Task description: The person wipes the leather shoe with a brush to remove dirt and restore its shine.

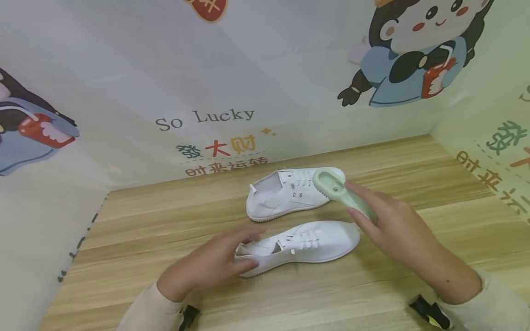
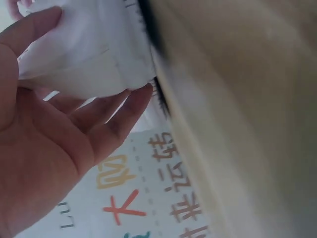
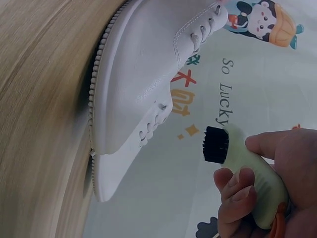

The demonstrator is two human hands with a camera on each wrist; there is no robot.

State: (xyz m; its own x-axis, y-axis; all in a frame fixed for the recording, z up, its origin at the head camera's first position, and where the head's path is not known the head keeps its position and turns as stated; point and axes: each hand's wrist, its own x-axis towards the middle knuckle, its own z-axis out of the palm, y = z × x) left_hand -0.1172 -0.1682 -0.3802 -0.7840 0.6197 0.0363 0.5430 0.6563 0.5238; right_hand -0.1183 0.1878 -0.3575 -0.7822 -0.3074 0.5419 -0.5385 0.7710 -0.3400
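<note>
Two white lace-up shoes lie on the wood-grain surface, toes to the right. At the heel of the near shoe [image 1: 331, 239] is my left hand [image 1: 207, 262], thumb on one side and fingers on the other. The left wrist view shows those fingertips touching the heel, with a gap at the palm. My right hand [image 1: 403, 227] grips a pale green brush [image 1: 351, 198] by its handle. Its short black bristles [image 3: 216, 145] point toward the shoes in the right wrist view, apart from them. Behind stands the far shoe [image 1: 285, 204], its toe partly covered by the brush head.
A light printed backdrop [image 1: 124, 115] with cartoon figures and lettering rises behind the wood-grain surface [image 1: 165, 207] and along both sides. Dark straps [image 1: 428, 312] show by the sleeves. An orange cord [image 3: 279, 223] hangs from the brush handle.
</note>
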